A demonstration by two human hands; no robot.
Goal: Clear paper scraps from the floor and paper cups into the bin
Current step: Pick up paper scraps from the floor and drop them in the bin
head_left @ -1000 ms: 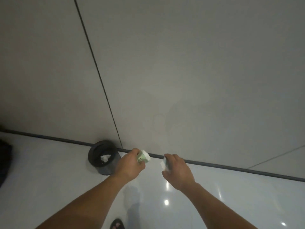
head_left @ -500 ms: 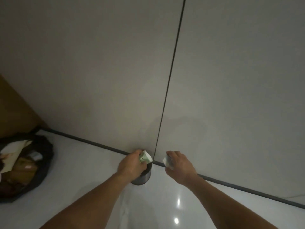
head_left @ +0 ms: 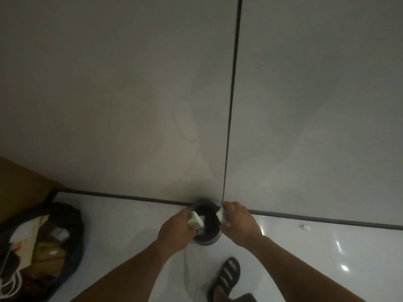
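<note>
Bin: a small dark round bin [head_left: 206, 236] is seen standing on the glossy white floor [head_left: 130, 219], against the dark skirting strip [head_left: 130, 196] at the foot of the wall [head_left: 130, 94].
Paper cup: a white cup with green print [head_left: 194, 222] is held over the bin's left rim, tilted, mouth turned toward the opening.
Left hand: the left hand [head_left: 174, 232] is closed round the cup, fingers clamped on its side.
Right hand: the right hand [head_left: 238, 221] is held at the bin's right rim, fingers curled round a pale item [head_left: 225, 216]; blur prevents it being identified.
Step in hand: judged to be the drop into the bin.
Method note: the cup is best brought fully over the dark opening before the fingers are released, as the bin is narrow; the right-hand load is best dropped separately, so neither piece is knocked off the rim.
Surroundings: a sandalled foot [head_left: 226, 276] is placed near the bin; a small white scrap [head_left: 304, 226] lies by the skirting to the right; an open black bag [head_left: 72, 240] sits well apart at the floor's left edge.
</note>
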